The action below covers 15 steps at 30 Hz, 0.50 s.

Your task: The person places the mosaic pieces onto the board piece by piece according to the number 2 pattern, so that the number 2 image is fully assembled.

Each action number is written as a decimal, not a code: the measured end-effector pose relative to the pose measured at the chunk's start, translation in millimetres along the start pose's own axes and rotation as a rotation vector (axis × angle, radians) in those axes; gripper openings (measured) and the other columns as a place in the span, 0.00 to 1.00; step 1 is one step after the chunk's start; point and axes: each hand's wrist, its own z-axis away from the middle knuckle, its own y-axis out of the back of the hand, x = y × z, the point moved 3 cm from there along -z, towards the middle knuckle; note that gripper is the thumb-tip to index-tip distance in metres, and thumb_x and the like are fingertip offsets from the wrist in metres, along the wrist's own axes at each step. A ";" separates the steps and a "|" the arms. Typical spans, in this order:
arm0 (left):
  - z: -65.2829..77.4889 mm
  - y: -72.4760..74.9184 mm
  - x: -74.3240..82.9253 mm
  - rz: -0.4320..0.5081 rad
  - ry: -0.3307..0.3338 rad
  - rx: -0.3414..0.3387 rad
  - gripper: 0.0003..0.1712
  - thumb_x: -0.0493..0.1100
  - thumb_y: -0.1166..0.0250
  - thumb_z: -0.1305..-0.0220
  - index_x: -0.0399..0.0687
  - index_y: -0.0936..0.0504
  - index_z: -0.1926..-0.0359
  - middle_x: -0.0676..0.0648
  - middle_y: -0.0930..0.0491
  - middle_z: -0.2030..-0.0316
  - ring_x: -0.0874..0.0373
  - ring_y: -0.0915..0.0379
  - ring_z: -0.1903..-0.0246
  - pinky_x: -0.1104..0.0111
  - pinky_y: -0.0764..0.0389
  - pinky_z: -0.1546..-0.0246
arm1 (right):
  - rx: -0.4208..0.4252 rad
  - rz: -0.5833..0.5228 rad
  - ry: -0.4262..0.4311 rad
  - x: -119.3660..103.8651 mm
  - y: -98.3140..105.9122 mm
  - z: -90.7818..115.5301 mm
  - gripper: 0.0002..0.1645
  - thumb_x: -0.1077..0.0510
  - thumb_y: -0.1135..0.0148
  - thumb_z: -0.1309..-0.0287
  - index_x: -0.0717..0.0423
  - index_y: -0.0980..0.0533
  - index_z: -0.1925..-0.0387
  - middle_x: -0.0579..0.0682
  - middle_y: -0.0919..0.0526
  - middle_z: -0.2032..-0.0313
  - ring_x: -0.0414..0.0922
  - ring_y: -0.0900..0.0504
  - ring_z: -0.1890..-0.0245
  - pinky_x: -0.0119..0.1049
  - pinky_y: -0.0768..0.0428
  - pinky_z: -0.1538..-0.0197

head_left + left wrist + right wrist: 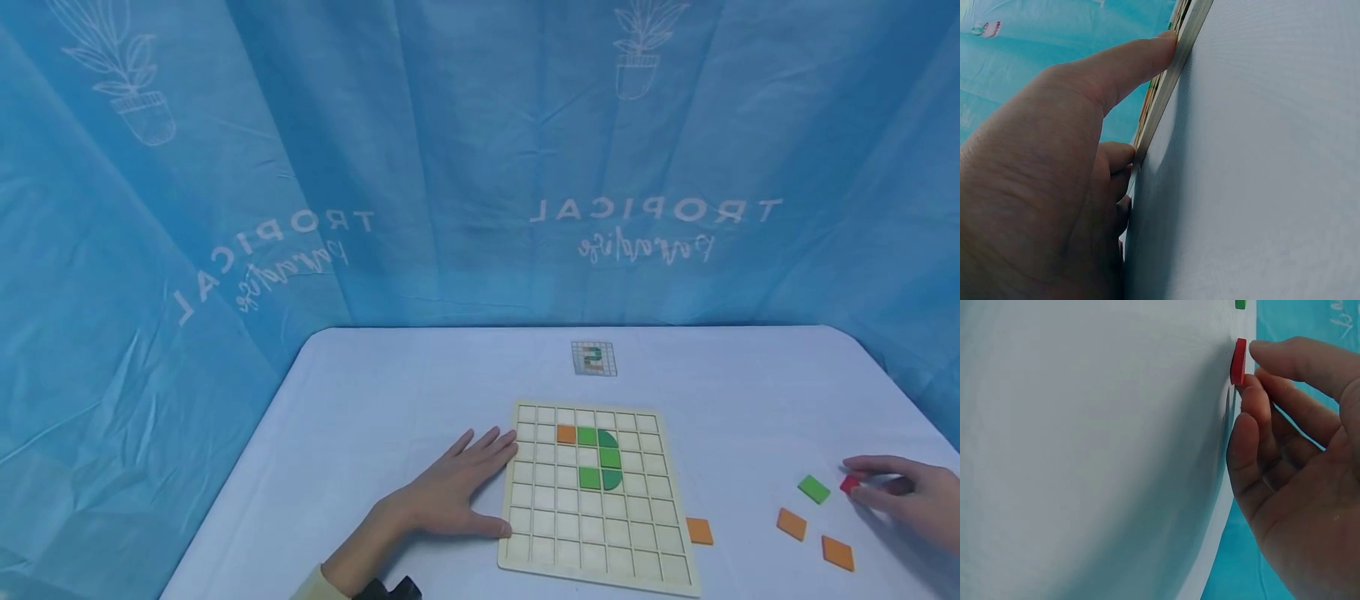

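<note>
Grid board (567, 527) lies on white table (375, 400), blue curtain (465, 275) behind; left grip (456, 492) spread, right grip (921, 500) unclear.

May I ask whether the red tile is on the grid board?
Off: the red tile is by the right hand, outside the grid board.

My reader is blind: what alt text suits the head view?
A person's right hand has its fingers at a red tile on a white table; the left hand touches a gridded board holding one orange tile and five green ones.

Red piece (849, 484), green tile (813, 489), orange tiles (791, 524), cream gridded board (568, 527), white table (412, 383), blue white-lettered curtain (465, 167)
</note>
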 end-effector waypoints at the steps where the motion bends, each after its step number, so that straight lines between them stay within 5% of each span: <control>1: 0.1 -0.1 -0.1 0.000 0.001 0.000 0.60 0.79 0.47 0.47 0.53 0.55 0.24 0.57 0.61 0.25 0.58 0.71 0.27 0.54 0.66 0.29 | 0.003 -0.005 0.012 -2.1 -0.3 0.8 0.48 0.41 0.28 0.52 0.70 0.33 0.40 0.69 0.26 0.55 0.51 0.27 0.66 0.39 0.24 0.70; 8: 0.7 -0.8 -1.3 0.002 0.007 0.000 0.60 0.79 0.46 0.47 0.54 0.55 0.24 0.58 0.61 0.25 0.59 0.71 0.27 0.55 0.66 0.29 | 0.036 0.010 0.092 -11.4 -1.7 1.5 0.48 0.40 0.26 0.56 0.71 0.30 0.43 0.68 0.25 0.55 0.49 0.28 0.68 0.37 0.24 0.71; 15: 0.6 -1.0 -1.1 -0.002 -0.002 0.006 0.60 0.79 0.47 0.47 0.54 0.55 0.23 0.57 0.61 0.25 0.58 0.70 0.27 0.55 0.66 0.29 | 0.106 0.038 0.009 -8.6 -0.4 6.5 0.58 0.30 0.29 0.60 0.76 0.33 0.45 0.68 0.24 0.59 0.49 0.27 0.70 0.38 0.25 0.72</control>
